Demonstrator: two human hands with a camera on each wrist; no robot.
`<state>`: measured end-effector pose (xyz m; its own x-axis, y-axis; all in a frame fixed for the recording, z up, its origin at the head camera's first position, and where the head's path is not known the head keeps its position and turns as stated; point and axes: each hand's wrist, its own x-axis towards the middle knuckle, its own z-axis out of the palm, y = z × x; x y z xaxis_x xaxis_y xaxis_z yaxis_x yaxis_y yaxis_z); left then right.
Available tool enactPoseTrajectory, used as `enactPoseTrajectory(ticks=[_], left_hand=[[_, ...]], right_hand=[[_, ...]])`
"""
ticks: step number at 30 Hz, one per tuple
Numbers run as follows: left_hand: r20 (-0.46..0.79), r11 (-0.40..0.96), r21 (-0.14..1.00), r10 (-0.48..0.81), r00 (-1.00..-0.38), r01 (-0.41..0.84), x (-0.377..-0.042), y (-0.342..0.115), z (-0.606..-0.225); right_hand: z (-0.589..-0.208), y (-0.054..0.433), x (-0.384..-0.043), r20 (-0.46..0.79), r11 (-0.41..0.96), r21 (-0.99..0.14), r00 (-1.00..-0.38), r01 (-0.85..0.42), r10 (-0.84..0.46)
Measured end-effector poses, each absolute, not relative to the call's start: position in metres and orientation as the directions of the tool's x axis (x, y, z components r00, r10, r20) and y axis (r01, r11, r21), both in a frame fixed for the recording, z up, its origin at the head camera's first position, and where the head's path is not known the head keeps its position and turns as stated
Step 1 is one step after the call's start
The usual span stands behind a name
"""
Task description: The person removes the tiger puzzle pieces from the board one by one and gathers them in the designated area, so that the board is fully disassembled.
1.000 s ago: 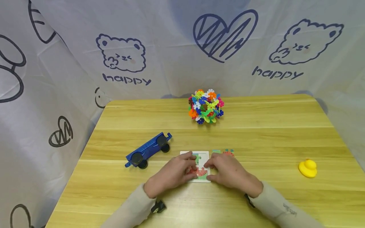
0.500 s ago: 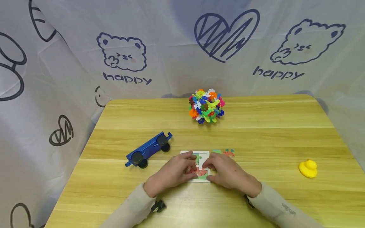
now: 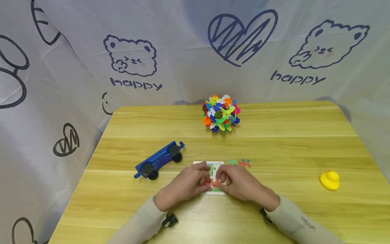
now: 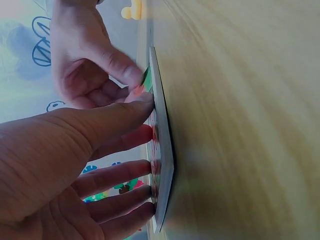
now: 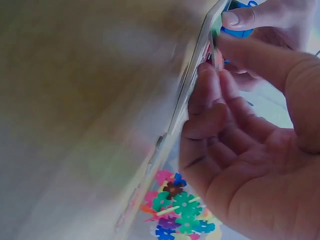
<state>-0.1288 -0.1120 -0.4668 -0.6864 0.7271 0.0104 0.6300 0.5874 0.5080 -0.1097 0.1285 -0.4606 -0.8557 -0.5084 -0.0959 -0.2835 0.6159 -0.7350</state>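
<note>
A small jigsaw puzzle in a white tray (image 3: 209, 193) lies on the table, partly filled with red and green pieces. The tray's upper right part shows bare white. My left hand (image 3: 187, 183) rests its spread fingertips on the pieces at the tray's left side. Over the right side, my right hand (image 3: 243, 183) pinches a red and green puzzle piece (image 5: 215, 54) between thumb and fingers. That puzzle piece (image 4: 147, 79) looks tilted up from the tray in the left wrist view. Loose puzzle pieces (image 3: 244, 164) lie just beyond the right hand.
A blue toy wagon (image 3: 159, 160) with black wheels lies left of the tray. Behind stands a ball of colourful flower-shaped discs (image 3: 220, 113). Far to the right sits a yellow toy duck (image 3: 329, 180). A printed cloth (image 3: 186, 67) hangs behind the wooden table (image 3: 289, 135).
My right fingers have curled in more, and the piece at the tray's lower right has tilted up in their pinch. My left hand has stayed in place.
</note>
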Motion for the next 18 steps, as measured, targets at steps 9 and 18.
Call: enactPoseTrajectory(ticks=[9,18], left_hand=[[0.066,0.550,0.494,0.749,-0.660,0.674,-0.134,-0.115,-0.483],[0.005,0.599,0.483,0.728,-0.685,0.639,-0.128,-0.111,-0.465]], right_hand=[[-0.460,0.152,-0.110,-0.019,0.561,-0.759,-0.849,-0.332,-0.528],[-0.453,0.195,-0.116,-0.010,0.593,-0.751,-0.894,-0.290,-0.449]])
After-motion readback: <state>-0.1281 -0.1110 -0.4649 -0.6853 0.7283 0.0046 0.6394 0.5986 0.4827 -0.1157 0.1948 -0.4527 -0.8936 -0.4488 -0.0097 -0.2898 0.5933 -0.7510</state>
